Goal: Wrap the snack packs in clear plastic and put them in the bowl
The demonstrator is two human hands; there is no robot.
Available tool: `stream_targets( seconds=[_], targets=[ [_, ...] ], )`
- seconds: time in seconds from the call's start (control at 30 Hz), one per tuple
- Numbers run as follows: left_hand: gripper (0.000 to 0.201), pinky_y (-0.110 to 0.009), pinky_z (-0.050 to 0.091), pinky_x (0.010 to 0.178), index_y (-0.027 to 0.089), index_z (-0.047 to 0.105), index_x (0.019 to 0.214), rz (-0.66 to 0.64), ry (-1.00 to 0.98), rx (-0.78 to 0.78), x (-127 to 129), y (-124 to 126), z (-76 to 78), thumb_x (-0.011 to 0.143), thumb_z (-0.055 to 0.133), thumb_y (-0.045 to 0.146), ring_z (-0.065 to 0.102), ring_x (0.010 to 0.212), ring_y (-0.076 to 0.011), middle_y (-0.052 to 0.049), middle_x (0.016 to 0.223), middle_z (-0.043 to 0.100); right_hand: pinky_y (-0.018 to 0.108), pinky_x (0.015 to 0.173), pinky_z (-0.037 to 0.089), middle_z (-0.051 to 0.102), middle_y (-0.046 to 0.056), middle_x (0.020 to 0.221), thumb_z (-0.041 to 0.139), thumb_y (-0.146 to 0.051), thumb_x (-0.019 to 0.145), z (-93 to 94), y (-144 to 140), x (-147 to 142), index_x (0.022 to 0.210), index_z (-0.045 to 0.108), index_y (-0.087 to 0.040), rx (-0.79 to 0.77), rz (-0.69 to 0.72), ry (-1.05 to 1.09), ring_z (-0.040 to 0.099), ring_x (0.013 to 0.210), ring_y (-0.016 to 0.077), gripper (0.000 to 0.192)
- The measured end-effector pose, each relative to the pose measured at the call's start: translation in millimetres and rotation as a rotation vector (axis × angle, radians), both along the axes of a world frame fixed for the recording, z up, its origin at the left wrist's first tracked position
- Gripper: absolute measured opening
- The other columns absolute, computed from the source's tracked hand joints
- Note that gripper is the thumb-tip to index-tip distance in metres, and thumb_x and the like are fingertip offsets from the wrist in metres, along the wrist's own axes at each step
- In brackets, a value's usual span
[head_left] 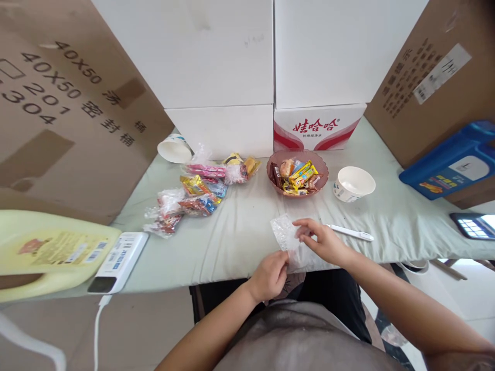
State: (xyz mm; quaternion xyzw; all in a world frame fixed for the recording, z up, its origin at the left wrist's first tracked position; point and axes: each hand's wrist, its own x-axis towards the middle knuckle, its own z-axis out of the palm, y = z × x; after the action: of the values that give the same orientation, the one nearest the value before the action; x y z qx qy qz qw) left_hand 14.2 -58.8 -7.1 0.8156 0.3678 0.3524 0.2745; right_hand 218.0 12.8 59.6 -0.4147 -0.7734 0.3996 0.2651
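- The left hand [269,275] pinches the lower edge of a clear plastic bag [288,242] between thumb and fingers, at the near edge of the table [240,232].
- The right hand [323,241] grips the bag's upper right part, fingers curled over it and thumb underneath.
- The bag lies crumpled on the pale cloth, between the two hands, in front of the bowl.
- A white pen [350,232] lies just beside the right hand.
- A pinkish bowl [297,175] full of wrapped snacks stands behind the bag, with a white paper cup [353,183] to its right.
- A loose pile of snack packets [193,198] lies well to the left, and another paper cup [175,148] lies tipped on its side behind the pile.
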Motion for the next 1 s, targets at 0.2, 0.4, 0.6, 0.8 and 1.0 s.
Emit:
stream_targets(
  seconds=[0.2, 0.4, 0.6, 0.8, 1.0],
  targets=[
    [0.072, -0.038, 0.054, 0.088, 0.018, 0.013, 0.146, 0.059, -0.159, -0.199, -5, -3, -3.1, 0.081, 0.042, 0.004, 0.063, 0.093, -0.0173, -0.01, 0.109, 0.064, 0.029, 0.072, 0.049, 0.07, 0.003, 0.089, 0.047, -0.014, 0.086, -37.3, 36, -41, 0.128, 0.049, -0.018, 0.073, -0.148, -0.172, 0.065, 0.077, 0.0164, 0.042],
    [0.046, -0.036, 0.055, 0.087, 0.02, 0.044, 0.128, 0.076, -0.054, -0.137, -1, -1, 1.2, 0.083, 0.045, 0.007, 0.063, 0.093, -0.0172, -0.008, 0.108, 0.063, 0.03, 0.072, 0.048, 0.065, 0.01, 0.111, 0.039, -0.019, 0.094, -58.2, 35, -56, 0.13, 0.05, -0.018, 0.307, -0.129, -0.487, 0.064, 0.09, 0.0206, 0.038],
    [0.029, -0.031, 0.056, 0.077, 0.018, 0.05, 0.119, 0.263, -0.085, -0.018, 2, 2, 13.3, 0.09, 0.045, 0.015, 0.06, 0.08, -0.0126, -0.01, 0.11, 0.055, 0.029, 0.067, 0.047, 0.064, 0.011, 0.109, 0.036, -0.02, 0.096, -64.8, 31, -57, 0.131, 0.05, -0.017, 0.398, -0.125, -0.568, 0.063, 0.086, 0.0201, 0.039],
    [0.013, -0.038, 0.051, 0.083, 0.018, 0.061, 0.095, 0.371, 0.122, 0.196, -7, 35, 15.4, 0.091, 0.049, 0.023, 0.056, 0.092, -0.0209, -0.009, 0.097, 0.059, 0.029, 0.066, 0.046, 0.064, 0.011, 0.106, 0.036, -0.02, 0.095, -64.9, 30, -58, 0.13, 0.051, -0.016, 0.416, -0.132, -0.537, 0.062, 0.086, 0.0201, 0.038],
    [0.007, -0.043, 0.048, 0.088, 0.018, 0.063, 0.084, 0.405, 0.294, 0.129, -4, 48, 5.6, 0.085, 0.056, 0.016, 0.053, 0.099, -0.0242, -0.008, 0.101, 0.062, 0.03, 0.069, 0.045, 0.062, 0.011, 0.104, 0.039, -0.023, 0.096, -65.2, 33, -53, 0.124, 0.053, -0.016, 0.446, -0.203, -0.573, 0.06, 0.086, 0.021, 0.032]
  ],
)
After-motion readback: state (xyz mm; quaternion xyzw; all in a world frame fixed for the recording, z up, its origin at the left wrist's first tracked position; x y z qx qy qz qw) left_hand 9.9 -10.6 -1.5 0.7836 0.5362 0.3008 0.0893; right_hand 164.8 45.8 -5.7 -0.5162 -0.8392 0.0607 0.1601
